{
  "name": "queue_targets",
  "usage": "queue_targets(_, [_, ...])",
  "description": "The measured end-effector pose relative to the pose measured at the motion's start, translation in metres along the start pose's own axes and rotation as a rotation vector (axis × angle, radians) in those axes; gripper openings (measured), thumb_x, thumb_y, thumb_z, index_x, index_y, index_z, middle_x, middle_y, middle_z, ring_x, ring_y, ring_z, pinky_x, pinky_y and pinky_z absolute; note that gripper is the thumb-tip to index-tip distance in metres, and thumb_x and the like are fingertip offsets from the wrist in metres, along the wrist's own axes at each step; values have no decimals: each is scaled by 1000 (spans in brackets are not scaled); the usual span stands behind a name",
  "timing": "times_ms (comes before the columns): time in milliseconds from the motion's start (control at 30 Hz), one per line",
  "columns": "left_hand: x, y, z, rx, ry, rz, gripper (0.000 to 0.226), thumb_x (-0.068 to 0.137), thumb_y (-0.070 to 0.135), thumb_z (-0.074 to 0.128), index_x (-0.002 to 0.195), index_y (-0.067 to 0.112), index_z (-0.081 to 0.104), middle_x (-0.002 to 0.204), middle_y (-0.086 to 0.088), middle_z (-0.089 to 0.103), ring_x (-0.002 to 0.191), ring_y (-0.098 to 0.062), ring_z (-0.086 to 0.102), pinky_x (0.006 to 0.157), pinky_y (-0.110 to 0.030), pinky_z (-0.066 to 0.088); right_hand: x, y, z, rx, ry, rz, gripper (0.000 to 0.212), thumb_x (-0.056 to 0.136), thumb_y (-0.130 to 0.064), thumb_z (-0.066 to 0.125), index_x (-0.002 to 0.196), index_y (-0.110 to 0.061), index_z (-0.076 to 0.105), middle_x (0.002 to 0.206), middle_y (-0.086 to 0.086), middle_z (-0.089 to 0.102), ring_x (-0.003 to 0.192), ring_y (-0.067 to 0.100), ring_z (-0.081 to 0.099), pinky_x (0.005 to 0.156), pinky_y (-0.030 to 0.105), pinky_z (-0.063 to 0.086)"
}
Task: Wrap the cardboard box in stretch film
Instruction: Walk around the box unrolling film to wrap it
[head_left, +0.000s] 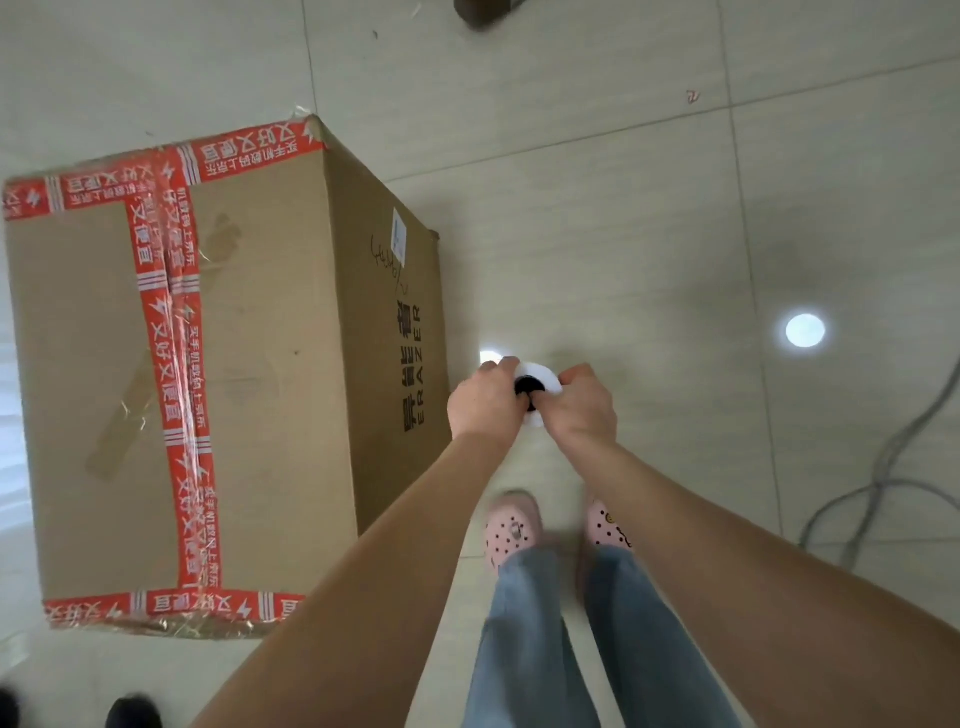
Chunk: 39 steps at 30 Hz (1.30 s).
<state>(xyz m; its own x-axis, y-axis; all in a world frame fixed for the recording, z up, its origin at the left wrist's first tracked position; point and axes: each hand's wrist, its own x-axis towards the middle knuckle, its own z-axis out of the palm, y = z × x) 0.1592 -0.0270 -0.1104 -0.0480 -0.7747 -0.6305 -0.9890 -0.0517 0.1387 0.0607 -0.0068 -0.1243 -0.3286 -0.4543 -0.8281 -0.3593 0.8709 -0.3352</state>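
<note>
Tiled floor (623, 182) everywhere, and the big cardboard box (260, 338) sits on it, sealed with red printed tape (176, 395) along the top seams. Off to the box's right, well apart, a grey cable (893, 467) loops across the tiles. Pink clogs (511, 525) stand near its right side. The stretch film roll (545, 375) – white, dark core, seen end-on – is just beside that printed side, off the floor. Left hand (485, 405) and right hand (582, 410) both curl their fingers round it.
</note>
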Motion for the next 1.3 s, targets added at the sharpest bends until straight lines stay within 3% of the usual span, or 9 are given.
queue_targets(100, [11, 2, -5, 171, 31, 131, 27, 91, 11, 50, 117, 15, 54, 107, -5, 54, 83, -28, 62, 53, -31, 34, 2, -4, 2, -87, 43, -21, 25, 82, -25, 58, 106, -19, 53, 107, 3, 61, 94, 27, 59, 69, 28, 38])
queue_targets(233, [32, -1, -14, 98, 42, 155, 21, 90, 11, 52, 110, 11, 57, 107, -5, 55, 88, -26, 59, 58, -31, 39, 7, -18, -1, -190, 99, -100, 24, 82, -22, 57, 106, -22, 56, 106, 0, 61, 85, 24, 55, 67, 27, 36])
queue_targets(400, [43, -6, -27, -221, 1, -101, 13, 83, 19, 61, 91, 10, 60, 85, -5, 62, 77, -25, 61, 60, -30, 48, 15, -43, -3, -307, 145, -232, 31, 83, -13, 52, 109, -28, 59, 114, -2, 56, 100, 24, 56, 66, 28, 36])
queue_targets(567, [45, -10, -23, -435, -8, -349, 28, 84, 35, 64, 86, 11, 51, 70, 1, 51, 66, -22, 52, 45, -23, 30, 22, -59, 1, -219, 95, -164, 36, 85, -19, 58, 120, -23, 50, 123, 2, 47, 107, 26, 54, 70, 30, 37])
queue_targets(767, [67, -7, -36, -150, -25, 0, 31, 88, 20, 58, 116, 12, 50, 105, -7, 56, 86, -29, 59, 58, -31, 39, 32, -70, -2, -170, 109, -157, 27, 82, -14, 58, 109, -21, 57, 113, 4, 53, 91, 26, 57, 68, 29, 36])
queue_targets(867, [84, -2, -50, 13, -53, 172, 28, 85, 10, 53, 111, 18, 59, 94, -5, 57, 87, -29, 60, 60, -29, 39, 36, -82, -1, -209, 112, -186, 20, 83, -15, 54, 101, -20, 60, 107, 3, 55, 79, 25, 51, 64, 29, 35])
queue_targets(967, [98, -2, -63, 21, -97, 117, 15, 83, 8, 49, 89, 12, 62, 81, -6, 58, 79, -30, 60, 58, -30, 41, 41, -93, -4, -272, 127, -214, 20, 85, -13, 52, 100, -22, 61, 109, 1, 56, 79, 23, 49, 65, 29, 35])
queue_targets(1100, [105, -11, -70, -170, -42, -13, 18, 84, 9, 48, 96, 9, 62, 86, -8, 62, 77, -28, 58, 60, -31, 48, 47, -105, -5, -227, 145, -283, 19, 86, -14, 50, 102, -21, 59, 110, 0, 56, 92, 24, 57, 66, 30, 36])
queue_targets(1300, [115, -32, -78, -451, 22, -277, 10, 80, 20, 57, 80, 13, 49, 80, -6, 60, 71, -25, 57, 54, -25, 39, 56, -124, 4, -25, 34, -135, 33, 82, -30, 62, 112, -21, 51, 113, 1, 58, 95, 23, 60, 70, 29, 40])
